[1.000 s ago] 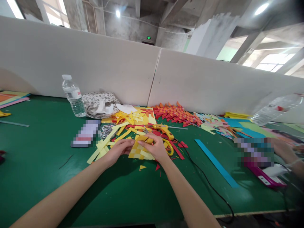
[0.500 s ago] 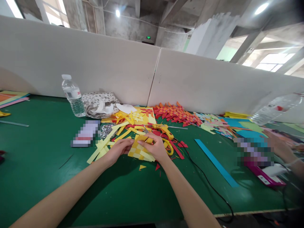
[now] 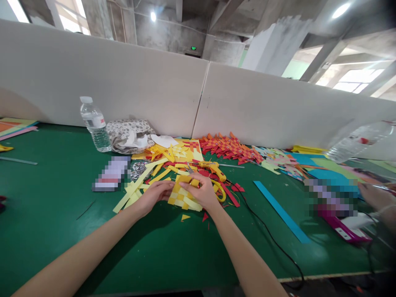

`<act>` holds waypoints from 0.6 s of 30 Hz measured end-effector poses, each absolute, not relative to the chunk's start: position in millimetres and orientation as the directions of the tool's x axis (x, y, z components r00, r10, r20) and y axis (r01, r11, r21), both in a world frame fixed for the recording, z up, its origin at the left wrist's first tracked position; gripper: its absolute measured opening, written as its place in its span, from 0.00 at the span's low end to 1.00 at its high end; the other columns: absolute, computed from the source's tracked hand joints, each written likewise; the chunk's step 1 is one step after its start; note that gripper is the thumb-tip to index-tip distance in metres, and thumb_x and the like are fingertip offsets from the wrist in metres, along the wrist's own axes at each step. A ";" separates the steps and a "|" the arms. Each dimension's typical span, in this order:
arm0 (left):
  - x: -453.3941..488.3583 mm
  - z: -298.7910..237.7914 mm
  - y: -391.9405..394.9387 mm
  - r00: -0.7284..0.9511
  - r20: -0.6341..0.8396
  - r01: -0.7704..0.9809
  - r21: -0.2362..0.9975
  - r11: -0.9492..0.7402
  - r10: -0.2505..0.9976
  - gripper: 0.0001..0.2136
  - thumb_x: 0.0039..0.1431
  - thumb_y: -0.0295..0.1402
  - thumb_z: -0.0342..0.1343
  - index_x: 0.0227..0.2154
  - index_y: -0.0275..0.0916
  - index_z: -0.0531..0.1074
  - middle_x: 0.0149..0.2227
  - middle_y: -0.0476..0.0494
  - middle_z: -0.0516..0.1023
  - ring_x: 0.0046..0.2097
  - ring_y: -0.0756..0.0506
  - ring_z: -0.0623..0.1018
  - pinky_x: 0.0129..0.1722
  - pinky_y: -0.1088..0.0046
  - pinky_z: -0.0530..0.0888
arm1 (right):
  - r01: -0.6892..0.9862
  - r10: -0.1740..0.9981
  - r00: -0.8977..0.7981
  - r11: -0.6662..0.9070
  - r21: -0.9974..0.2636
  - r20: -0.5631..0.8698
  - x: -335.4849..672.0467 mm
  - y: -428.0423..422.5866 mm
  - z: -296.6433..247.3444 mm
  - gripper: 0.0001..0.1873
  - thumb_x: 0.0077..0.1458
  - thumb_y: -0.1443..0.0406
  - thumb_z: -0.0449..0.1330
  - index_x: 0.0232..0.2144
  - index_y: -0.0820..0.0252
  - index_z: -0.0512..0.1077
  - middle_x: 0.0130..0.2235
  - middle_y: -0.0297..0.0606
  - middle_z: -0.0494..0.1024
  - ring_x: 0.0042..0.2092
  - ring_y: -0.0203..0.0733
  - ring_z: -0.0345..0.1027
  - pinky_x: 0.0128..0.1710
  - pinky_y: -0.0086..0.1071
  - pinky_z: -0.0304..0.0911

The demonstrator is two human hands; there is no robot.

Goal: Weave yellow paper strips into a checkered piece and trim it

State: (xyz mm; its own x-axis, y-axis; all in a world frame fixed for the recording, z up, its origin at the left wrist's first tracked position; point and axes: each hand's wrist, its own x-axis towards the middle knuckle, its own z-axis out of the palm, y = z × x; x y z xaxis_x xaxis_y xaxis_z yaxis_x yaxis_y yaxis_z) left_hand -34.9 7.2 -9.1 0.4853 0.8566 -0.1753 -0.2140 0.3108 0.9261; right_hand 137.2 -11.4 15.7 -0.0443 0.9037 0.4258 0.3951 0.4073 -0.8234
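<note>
Paper square (image 3: pixel 177 199), just one, woven in pale and deep yellow checks, sits front and centre between two bare hands over the green tabletop (image 3: pixel 139 255). Right hand (image 3: pixel 204 192) pinches it, thumb laid across the upper right part, fingers curled behind. Left hand (image 3: pixel 156 194) meets the left edge with its fingers drawn close together (pinching or merely steadying, I can't tell, the tips being partly hidden).

Just beyond, it's a proper scatter: flat yellow paper strips (image 3: pixel 133 189), too overlapped to count, and one yellow glue gun (image 3: pixel 216 168) trailing one black cord (image 3: pixel 262 227). One pair of yellow-handled scissors (image 3: pixel 222 192) lies by the right hand. Nearer the edge, two small pointed scraps: one yellow triangle (image 3: pixel 185 218), one red triangle (image 3: pixel 205 217).

Further out, one long blue paper strip (image 3: pixel 281 211) lies slantwise on the right. Behind comes a heap of red-and-orange woven paper pieces (image 3: pixel 229 148), beyond counting. Two clear plastic bottles, one at left (image 3: pixel 96 128), one at right (image 3: pixel 360 142), flank the spread. And far right, one co-worker's hand (image 3: pixel 377 200), blurred, near one magenta device (image 3: pixel 346 229).
</note>
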 end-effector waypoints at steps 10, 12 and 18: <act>-34.3 -7.8 7.5 0.470 -0.189 -0.212 0.924 0.318 0.862 0.13 0.46 0.36 0.57 0.34 0.33 0.73 0.30 0.42 0.78 0.32 0.46 0.75 0.35 0.71 0.69 | 0.383 0.912 -0.035 0.389 -0.838 0.408 136.6 -11.8 17.5 0.08 0.43 0.60 0.63 0.24 0.60 0.73 0.28 0.37 0.75 0.32 0.41 0.68 0.35 0.33 0.63; -34.3 -7.7 7.2 0.489 -0.177 -0.212 0.926 0.313 0.854 0.13 0.47 0.37 0.57 0.34 0.34 0.73 0.30 0.42 0.77 0.33 0.46 0.75 0.35 0.71 0.69 | 0.388 0.918 -0.031 0.375 -0.842 0.395 136.8 -11.9 17.4 0.08 0.43 0.60 0.63 0.24 0.60 0.73 0.29 0.37 0.75 0.32 0.41 0.68 0.35 0.33 0.64; -33.3 -8.3 4.6 0.477 -0.063 -0.011 0.997 0.078 0.876 0.14 0.47 0.42 0.57 0.31 0.36 0.73 0.27 0.48 0.72 0.28 0.50 0.69 0.27 0.76 0.64 | 0.395 0.926 -0.018 0.353 -0.848 0.377 136.9 -12.3 17.8 0.08 0.44 0.60 0.62 0.24 0.60 0.73 0.29 0.37 0.75 0.33 0.41 0.69 0.34 0.32 0.63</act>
